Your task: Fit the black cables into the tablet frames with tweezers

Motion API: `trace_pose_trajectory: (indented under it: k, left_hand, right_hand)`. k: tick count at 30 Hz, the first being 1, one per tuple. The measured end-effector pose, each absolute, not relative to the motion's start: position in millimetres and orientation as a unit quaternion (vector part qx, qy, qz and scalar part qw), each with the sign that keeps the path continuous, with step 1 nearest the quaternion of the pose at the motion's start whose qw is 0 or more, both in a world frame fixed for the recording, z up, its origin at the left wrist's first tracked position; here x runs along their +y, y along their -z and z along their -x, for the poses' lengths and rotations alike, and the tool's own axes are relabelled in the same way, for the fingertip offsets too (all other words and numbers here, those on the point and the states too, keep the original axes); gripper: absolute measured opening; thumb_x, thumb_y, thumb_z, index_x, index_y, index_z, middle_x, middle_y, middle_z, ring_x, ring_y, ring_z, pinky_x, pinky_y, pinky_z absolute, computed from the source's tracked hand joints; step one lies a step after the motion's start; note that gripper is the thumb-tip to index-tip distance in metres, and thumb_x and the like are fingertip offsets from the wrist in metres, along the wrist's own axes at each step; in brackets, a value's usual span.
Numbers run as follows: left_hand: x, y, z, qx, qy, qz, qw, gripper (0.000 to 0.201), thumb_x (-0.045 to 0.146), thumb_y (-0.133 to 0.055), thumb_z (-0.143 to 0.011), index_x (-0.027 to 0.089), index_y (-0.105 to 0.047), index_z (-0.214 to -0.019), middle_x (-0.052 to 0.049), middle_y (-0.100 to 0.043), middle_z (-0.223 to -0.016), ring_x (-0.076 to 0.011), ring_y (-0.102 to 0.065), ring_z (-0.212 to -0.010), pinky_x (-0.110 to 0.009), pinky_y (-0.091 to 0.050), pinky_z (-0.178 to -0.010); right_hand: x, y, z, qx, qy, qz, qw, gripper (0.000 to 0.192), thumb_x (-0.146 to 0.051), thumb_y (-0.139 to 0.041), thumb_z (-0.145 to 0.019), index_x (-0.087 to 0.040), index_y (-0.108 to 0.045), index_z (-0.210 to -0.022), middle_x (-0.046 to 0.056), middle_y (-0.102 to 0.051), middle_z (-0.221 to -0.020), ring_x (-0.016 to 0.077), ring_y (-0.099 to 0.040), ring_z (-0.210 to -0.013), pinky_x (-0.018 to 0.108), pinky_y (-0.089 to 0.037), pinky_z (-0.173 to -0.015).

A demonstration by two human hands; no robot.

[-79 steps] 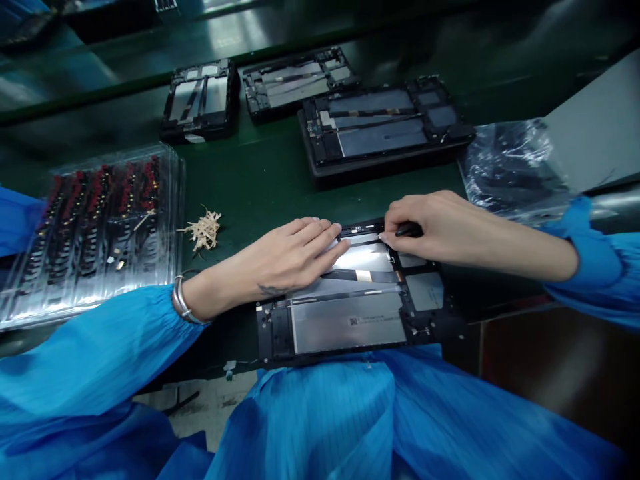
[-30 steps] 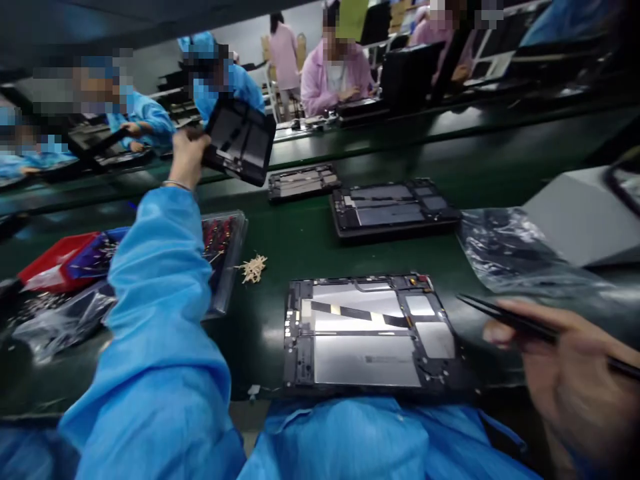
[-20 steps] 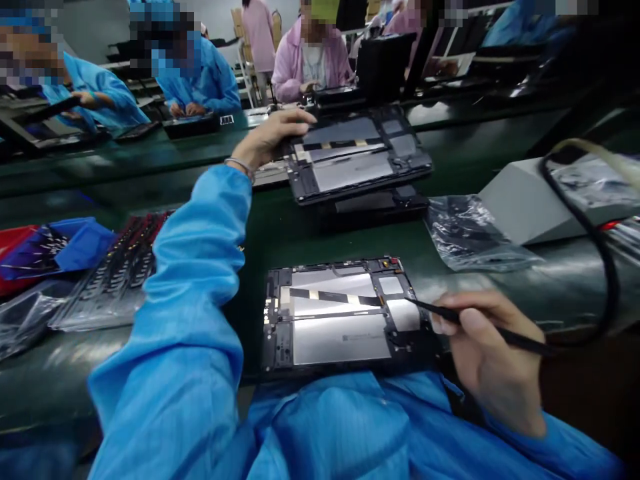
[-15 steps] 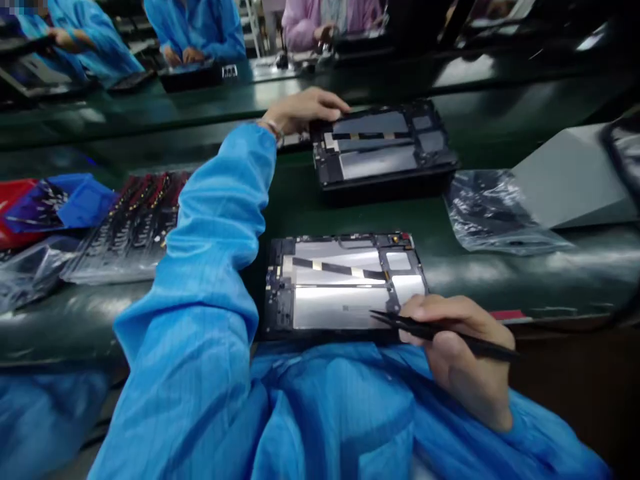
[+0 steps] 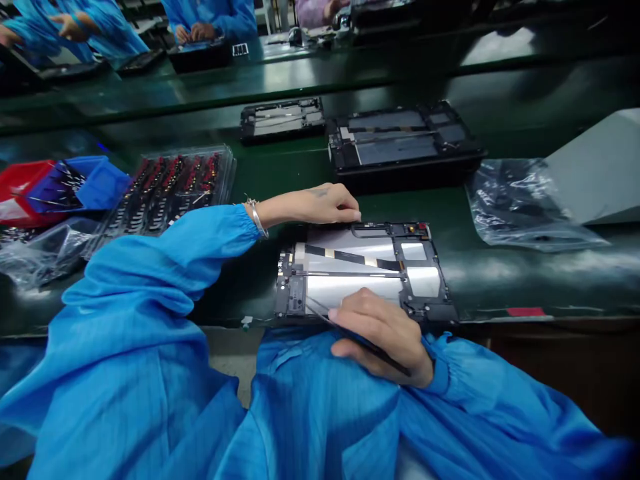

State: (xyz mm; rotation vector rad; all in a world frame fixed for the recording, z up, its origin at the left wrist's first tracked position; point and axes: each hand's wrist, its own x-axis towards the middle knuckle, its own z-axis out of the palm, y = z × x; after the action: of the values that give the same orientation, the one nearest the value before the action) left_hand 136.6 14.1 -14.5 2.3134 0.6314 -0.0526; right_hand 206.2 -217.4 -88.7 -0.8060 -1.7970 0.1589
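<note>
An opened tablet (image 5: 350,287) lies near the front edge of the bench, its silver inner plates and black frame facing up. At its far edge rests my left hand (image 5: 327,203), fingers curled together; whatever they pinch is hidden. My right hand (image 5: 383,333) is closed around black tweezers (image 5: 367,345) over the near edge of the tablet. The tweezer tips point up and left across the tablet's lower left part. Behind it, a second opened tablet (image 5: 400,140) sits on a black stack, and beside that lies a smaller-looking opened tablet (image 5: 285,119).
To the left are a clear tray of small parts (image 5: 175,183), a red bin (image 5: 25,183), a blue bin (image 5: 103,183) and a plastic bag (image 5: 55,253). A clear bag (image 5: 525,207) and a grey-white box (image 5: 600,170) stand right. Co-workers (image 5: 210,20) sit across the bench.
My left hand has come back from the rear tablet to the far edge of the near one. My right hand, with the tweezers, has moved left along the near edge.
</note>
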Motion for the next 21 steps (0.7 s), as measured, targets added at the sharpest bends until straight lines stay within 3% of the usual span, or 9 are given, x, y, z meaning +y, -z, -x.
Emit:
trace_pose_trajectory:
  k: [3, 5, 10, 15, 17, 21]
  left_hand:
    - [25.3, 18.9, -137.6, 0.129, 0.066, -0.932, 0.331, 0.035, 0.039, -0.057, -0.099, 0.016, -0.080, -0.085, -0.001, -0.069, -0.077, -0.0152, -0.059, -0.071, -0.028, -0.038, -0.067]
    - [28.4, 16.7, -136.3, 0.133, 0.064, -0.930, 0.335, 0.037, 0.040, -0.057, -0.097, 0.016, -0.080, -0.081, -0.002, -0.069, -0.076, -0.0155, -0.059, -0.070, -0.028, -0.037, -0.067]
    - [22.7, 1.3, -127.1, 0.136, 0.017, -0.902, 0.411, 0.027, 0.036, -0.062, -0.095, 0.019, -0.082, -0.095, -0.003, -0.074, -0.089, -0.0178, -0.064, -0.083, -0.027, -0.043, -0.073]
    - [16.2, -6.6, -122.7, 0.145, -0.033, -0.869, 0.472, 0.014, 0.031, -0.072, -0.088, 0.018, -0.077, -0.090, -0.002, -0.066, -0.071, -0.0115, -0.051, -0.061, -0.026, -0.036, -0.061]
    - [15.1, -8.9, -121.4, 0.150, -0.031, -0.850, 0.503, 0.010, 0.028, -0.076, -0.084, 0.018, -0.076, -0.087, -0.002, -0.065, -0.070, -0.0115, -0.052, -0.060, -0.026, -0.036, -0.060]
    - [12.2, -20.1, -116.5, 0.148, -0.044, -0.827, 0.540, 0.010, 0.026, -0.077, -0.082, 0.018, -0.076, -0.089, -0.003, -0.069, -0.080, -0.0135, -0.059, -0.070, -0.026, -0.039, -0.063]
  right_hand:
    - [-217.6, 88.7, -204.6, -0.745, 0.003, 0.400, 0.534, 0.036, -0.026, -0.066, -0.102, -0.013, -0.062, -0.135, 0.012, -0.070, -0.095, 0.0228, -0.067, -0.088, 0.039, -0.061, -0.077]
    - [-217.2, 86.9, -203.6, -0.726, 0.002, 0.423, 0.542, 0.037, -0.024, -0.068, -0.101, -0.015, -0.063, -0.137, 0.011, -0.071, -0.100, 0.0229, -0.068, -0.092, 0.039, -0.063, -0.081]
    - [-212.1, 86.3, -202.8, -0.712, -0.021, 0.426, 0.557, 0.046, -0.015, -0.072, -0.097, -0.019, -0.065, -0.142, 0.010, -0.072, -0.104, 0.0220, -0.070, -0.095, 0.036, -0.064, -0.082]
    - [-210.9, 88.4, -211.8, -0.753, -0.015, 0.391, 0.530, 0.059, -0.005, -0.051, -0.102, -0.024, -0.050, -0.158, 0.009, -0.076, -0.114, 0.0210, -0.075, -0.108, 0.037, -0.067, -0.089]
    - [-214.9, 85.2, -224.3, -0.800, 0.015, 0.367, 0.474, 0.054, -0.008, -0.051, -0.104, -0.019, -0.050, -0.157, 0.012, -0.077, -0.122, 0.0228, -0.074, -0.117, 0.040, -0.066, -0.097]
    - [-222.4, 69.3, -267.7, -0.884, 0.143, 0.353, 0.270, 0.040, -0.020, -0.067, -0.101, -0.017, -0.065, -0.141, 0.016, -0.067, -0.143, 0.0295, -0.066, -0.133, 0.053, -0.055, -0.115]
